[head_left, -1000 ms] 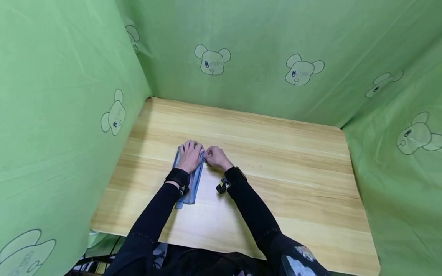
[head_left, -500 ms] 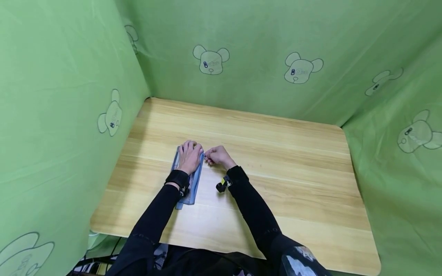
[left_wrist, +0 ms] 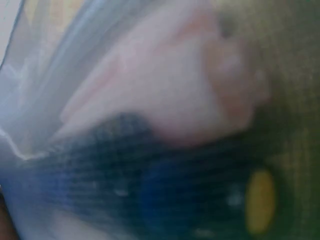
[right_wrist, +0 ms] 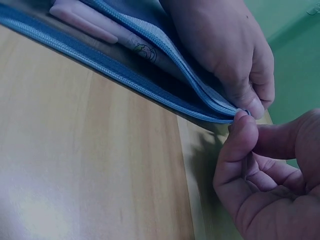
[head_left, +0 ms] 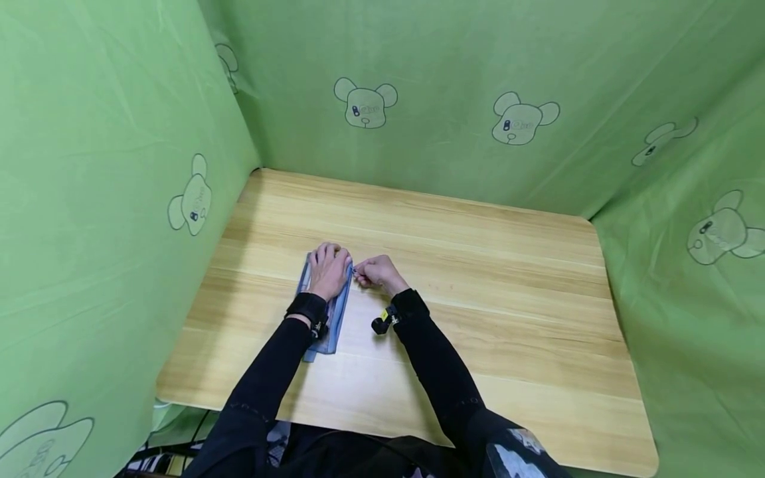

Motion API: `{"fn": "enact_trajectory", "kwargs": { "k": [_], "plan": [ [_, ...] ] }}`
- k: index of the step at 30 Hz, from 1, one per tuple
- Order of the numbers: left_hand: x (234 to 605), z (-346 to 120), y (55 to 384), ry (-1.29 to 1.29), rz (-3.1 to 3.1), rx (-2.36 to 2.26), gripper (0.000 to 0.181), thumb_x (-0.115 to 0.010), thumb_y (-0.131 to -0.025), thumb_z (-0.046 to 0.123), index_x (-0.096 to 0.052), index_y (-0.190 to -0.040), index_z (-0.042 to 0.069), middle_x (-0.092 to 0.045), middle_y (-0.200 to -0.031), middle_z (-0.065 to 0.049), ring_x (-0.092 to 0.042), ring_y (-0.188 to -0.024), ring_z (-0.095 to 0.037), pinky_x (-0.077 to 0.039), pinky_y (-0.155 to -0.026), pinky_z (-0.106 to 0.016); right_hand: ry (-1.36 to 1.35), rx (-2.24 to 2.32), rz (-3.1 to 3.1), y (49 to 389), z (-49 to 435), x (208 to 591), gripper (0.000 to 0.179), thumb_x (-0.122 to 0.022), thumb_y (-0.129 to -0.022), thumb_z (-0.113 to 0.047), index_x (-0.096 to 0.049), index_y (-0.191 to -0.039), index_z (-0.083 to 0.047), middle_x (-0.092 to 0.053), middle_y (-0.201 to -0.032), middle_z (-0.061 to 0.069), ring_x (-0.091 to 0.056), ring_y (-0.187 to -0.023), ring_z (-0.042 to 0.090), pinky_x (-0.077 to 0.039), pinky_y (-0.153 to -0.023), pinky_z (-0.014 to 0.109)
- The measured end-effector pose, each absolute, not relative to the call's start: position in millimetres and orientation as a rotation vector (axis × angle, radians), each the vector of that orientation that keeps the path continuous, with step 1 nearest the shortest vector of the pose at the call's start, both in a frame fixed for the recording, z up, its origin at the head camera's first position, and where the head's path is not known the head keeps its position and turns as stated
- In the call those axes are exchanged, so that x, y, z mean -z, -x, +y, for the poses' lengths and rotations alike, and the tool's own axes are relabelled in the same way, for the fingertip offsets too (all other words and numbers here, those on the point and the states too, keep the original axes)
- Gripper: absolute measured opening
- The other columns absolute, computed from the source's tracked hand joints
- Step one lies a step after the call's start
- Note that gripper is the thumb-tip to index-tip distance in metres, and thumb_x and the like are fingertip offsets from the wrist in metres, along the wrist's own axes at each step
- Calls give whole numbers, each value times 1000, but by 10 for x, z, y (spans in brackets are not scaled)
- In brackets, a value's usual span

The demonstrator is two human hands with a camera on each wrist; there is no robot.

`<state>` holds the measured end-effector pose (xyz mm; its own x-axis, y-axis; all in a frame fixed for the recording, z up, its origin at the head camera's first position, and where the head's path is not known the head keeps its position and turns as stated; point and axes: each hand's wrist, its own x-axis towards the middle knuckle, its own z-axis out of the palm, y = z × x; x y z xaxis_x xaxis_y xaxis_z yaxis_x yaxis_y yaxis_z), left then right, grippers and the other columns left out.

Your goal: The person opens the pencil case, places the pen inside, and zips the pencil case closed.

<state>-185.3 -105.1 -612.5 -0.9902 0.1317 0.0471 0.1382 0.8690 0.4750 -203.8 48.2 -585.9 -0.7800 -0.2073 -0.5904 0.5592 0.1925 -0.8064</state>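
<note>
A blue zippered pencil pouch (head_left: 340,312) with see-through mesh lies lengthwise on the table, left of the middle. My left hand (head_left: 327,272) lies over its far end, and in the right wrist view thumb and fingers pinch the pouch's corner. Right at that corner, thumb and forefinger of my right hand (right_wrist: 270,170) pinch the zipper pull, which they mostly hide. The zipper teeth (right_wrist: 95,60) stand apart along the side. A pale pink pen (right_wrist: 90,22) lies inside. The left wrist view is blurred, with a pale pink shape (left_wrist: 165,85) and dark mesh close up.
The wooden table (head_left: 478,299) has a light grain and rounded corners. Green curtains (head_left: 442,66) with mouse-like faces hang behind it and at both sides. Cables (head_left: 173,451) show below the front left edge.
My right hand has shifted and turned slightly at the pouch's corner, thumb and forefinger now reaching out more plainly. The left hand and pouch have hardly moved.
</note>
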Motion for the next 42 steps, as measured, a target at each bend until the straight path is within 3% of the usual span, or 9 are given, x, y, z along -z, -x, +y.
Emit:
{"fn": "enact_trajectory", "kwargs": {
  "k": [14,29,38,42],
  "plan": [
    [6095,-1042,1863,181,-3067,801,28,-41,-109,25,-63,-109,9,-49,-138,-18,-31,-140,-40,-18,-121,-61,-393,1674,1807,2008,500,5889,28,-60,-88,7,-71,-114,11,-66,-68,4,-57,-56,6,-49,-53,14],
    [6033,-1030,1873,169,-3164,785,34,-38,-109,26,-66,-113,6,-46,-137,-19,-30,-139,-41,-19,-121,-60,-529,1727,1681,1948,508,5922,20,-65,-94,0,-74,-111,6,-72,-71,4,-60,-53,4,-51,-51,13],
    [6022,-1032,1894,145,-3163,872,36,-36,-109,27,-65,-113,6,-45,-139,-19,-31,-138,-41,-16,-120,-60,-299,1733,1837,1904,529,5976,9,-63,-99,-8,-59,-106,-4,-69,-81,5,-64,-61,9,-50,-51,17],
    [6032,-1045,1916,138,-3155,891,37,-36,-109,27,-66,-114,5,-45,-140,-19,-31,-138,-42,-16,-119,-60,-237,1722,1892,1859,530,5944,11,-66,-96,-6,-62,-105,-2,-69,-81,6,-65,-63,11,-52,-53,18]
  ]
}}
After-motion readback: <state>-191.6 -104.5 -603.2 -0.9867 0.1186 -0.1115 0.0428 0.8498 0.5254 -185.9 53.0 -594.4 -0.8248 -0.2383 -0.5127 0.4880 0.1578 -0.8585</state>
